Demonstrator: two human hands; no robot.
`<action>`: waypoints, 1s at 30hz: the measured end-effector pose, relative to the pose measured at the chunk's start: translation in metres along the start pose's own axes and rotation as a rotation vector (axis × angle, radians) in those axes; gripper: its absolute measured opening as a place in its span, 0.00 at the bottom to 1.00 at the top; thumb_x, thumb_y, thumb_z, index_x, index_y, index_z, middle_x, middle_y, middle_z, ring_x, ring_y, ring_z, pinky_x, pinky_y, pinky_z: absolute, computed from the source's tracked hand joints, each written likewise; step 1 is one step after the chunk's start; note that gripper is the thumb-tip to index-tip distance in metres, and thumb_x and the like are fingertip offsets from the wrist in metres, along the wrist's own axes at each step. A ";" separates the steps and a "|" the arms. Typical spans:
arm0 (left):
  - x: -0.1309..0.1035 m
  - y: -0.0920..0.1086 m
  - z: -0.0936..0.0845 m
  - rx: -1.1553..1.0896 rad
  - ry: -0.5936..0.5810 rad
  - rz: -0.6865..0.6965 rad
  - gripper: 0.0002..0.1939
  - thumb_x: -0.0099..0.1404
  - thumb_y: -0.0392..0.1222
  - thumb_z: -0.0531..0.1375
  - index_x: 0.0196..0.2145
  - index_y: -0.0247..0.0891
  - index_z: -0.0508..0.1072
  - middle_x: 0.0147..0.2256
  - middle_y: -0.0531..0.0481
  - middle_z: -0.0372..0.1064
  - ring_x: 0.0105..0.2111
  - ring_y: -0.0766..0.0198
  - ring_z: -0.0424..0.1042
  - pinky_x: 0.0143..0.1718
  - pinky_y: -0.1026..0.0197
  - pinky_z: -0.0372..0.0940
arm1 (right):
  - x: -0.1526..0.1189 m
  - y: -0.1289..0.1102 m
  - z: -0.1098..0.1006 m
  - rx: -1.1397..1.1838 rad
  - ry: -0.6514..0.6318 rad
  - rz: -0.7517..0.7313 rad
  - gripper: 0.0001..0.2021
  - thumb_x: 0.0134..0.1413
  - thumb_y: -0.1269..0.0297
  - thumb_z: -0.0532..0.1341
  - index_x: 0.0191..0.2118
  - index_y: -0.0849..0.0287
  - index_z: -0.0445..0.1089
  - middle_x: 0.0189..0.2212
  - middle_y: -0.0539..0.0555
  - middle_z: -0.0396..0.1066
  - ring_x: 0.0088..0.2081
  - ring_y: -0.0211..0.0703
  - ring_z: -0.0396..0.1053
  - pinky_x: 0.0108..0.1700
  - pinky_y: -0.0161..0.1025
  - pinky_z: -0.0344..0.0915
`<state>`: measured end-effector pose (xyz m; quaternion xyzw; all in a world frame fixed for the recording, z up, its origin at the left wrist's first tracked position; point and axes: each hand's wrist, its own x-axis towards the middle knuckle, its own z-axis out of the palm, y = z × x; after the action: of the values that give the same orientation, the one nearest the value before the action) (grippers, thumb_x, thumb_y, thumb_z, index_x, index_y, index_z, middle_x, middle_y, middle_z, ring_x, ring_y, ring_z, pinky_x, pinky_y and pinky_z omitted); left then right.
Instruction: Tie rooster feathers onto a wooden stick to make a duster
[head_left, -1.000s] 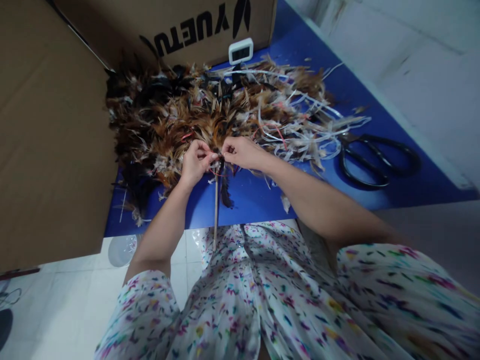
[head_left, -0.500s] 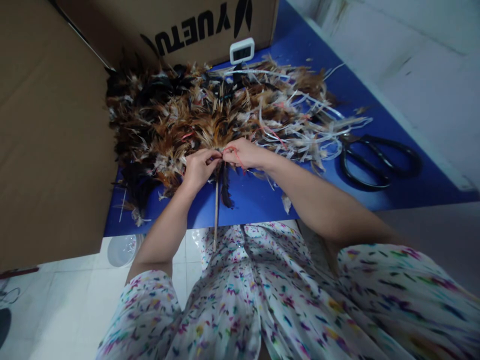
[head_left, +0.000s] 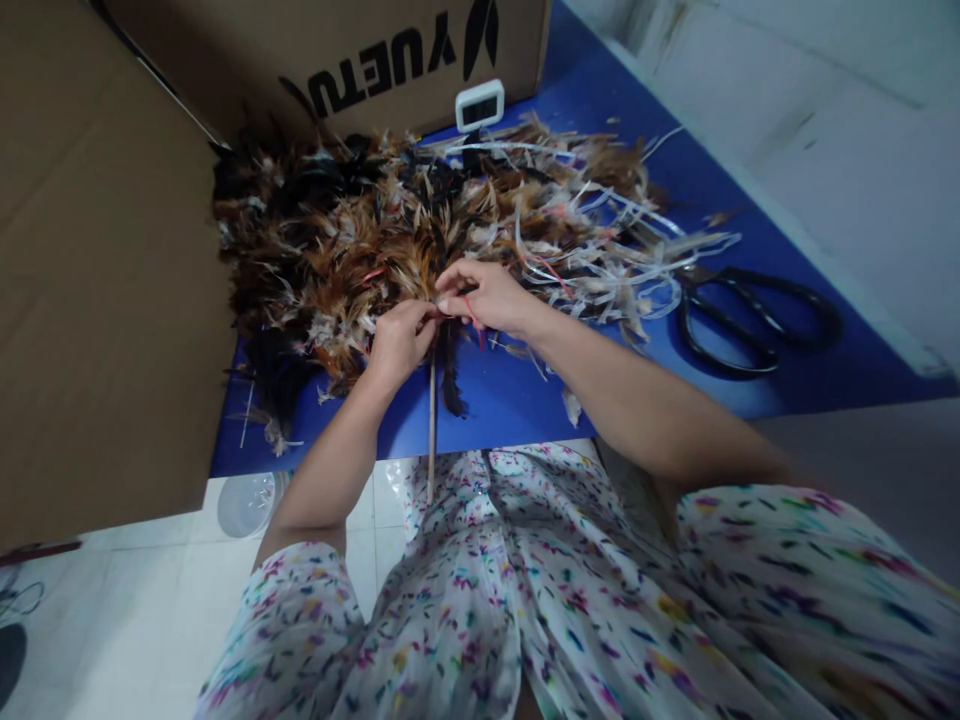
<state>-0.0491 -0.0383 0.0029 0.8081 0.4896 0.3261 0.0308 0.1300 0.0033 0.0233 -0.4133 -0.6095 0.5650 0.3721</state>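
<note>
A thin wooden stick [head_left: 432,430] points down from between my hands and past the table's front edge, with brown feathers [head_left: 420,262] around its upper part. My left hand [head_left: 401,335] is closed in a pinch on the stick's upper part. Against its fingertips, my right hand [head_left: 480,295] has thumb and index finger curled together. A red string [head_left: 474,318] runs over the right hand's fingers, and its end hangs below them. A dark feather [head_left: 451,385] hangs beside the stick. The exact pinch point is hidden by the fingers.
Loose brown and black feathers [head_left: 300,250] cover much of the blue table [head_left: 510,400]. White plastic strips [head_left: 637,265] and large black-handled scissors [head_left: 757,325] lie at the right. Cardboard boxes [head_left: 97,280] stand left and behind, near a small white digital display [head_left: 480,105].
My right hand has lifted slightly and its index finger has raised and opened out from the earlier tighter grip. My left hand keeps its place.
</note>
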 end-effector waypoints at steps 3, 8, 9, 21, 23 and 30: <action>0.000 0.001 -0.002 -0.045 0.005 -0.042 0.04 0.62 0.32 0.62 0.33 0.38 0.76 0.32 0.49 0.76 0.32 0.64 0.73 0.37 0.63 0.66 | -0.001 -0.003 -0.001 0.182 -0.045 0.004 0.03 0.57 0.71 0.64 0.33 0.63 0.73 0.25 0.50 0.73 0.23 0.32 0.67 0.20 0.28 0.59; 0.000 0.002 -0.004 -0.207 0.011 -0.204 0.02 0.62 0.37 0.63 0.31 0.39 0.73 0.24 0.55 0.71 0.23 0.67 0.71 0.30 0.64 0.65 | 0.002 -0.001 -0.004 0.320 -0.021 0.056 0.05 0.60 0.69 0.63 0.33 0.63 0.71 0.26 0.52 0.75 0.24 0.33 0.71 0.24 0.30 0.66; 0.000 0.002 -0.003 -0.264 0.006 -0.249 0.02 0.62 0.38 0.63 0.31 0.39 0.72 0.22 0.56 0.69 0.21 0.68 0.70 0.28 0.65 0.64 | 0.003 0.000 -0.006 0.262 -0.012 0.044 0.05 0.60 0.70 0.63 0.32 0.62 0.71 0.24 0.52 0.73 0.23 0.33 0.70 0.24 0.30 0.66; 0.001 -0.006 0.001 -0.501 0.013 -0.417 0.05 0.58 0.39 0.65 0.29 0.39 0.71 0.20 0.58 0.67 0.13 0.72 0.62 0.16 0.68 0.56 | -0.005 -0.012 -0.016 -0.327 0.207 -0.369 0.12 0.55 0.73 0.54 0.37 0.61 0.75 0.36 0.54 0.76 0.38 0.40 0.72 0.43 0.39 0.67; 0.001 -0.005 -0.001 -0.483 0.017 -0.394 0.05 0.58 0.39 0.65 0.29 0.39 0.71 0.20 0.59 0.67 0.13 0.72 0.62 0.16 0.68 0.55 | -0.006 -0.006 -0.004 -0.345 0.081 -0.343 0.09 0.53 0.71 0.59 0.38 0.61 0.75 0.34 0.53 0.76 0.34 0.39 0.71 0.39 0.37 0.65; 0.001 -0.003 -0.003 -0.490 0.001 -0.372 0.03 0.59 0.38 0.64 0.30 0.39 0.71 0.21 0.58 0.67 0.15 0.72 0.63 0.18 0.67 0.59 | -0.003 0.009 0.012 -0.472 -0.019 -0.299 0.11 0.50 0.76 0.59 0.38 0.63 0.76 0.35 0.53 0.76 0.33 0.38 0.70 0.38 0.34 0.63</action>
<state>-0.0523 -0.0369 0.0047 0.6728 0.5361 0.4236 0.2838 0.1206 -0.0044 0.0135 -0.3886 -0.7818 0.3502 0.3393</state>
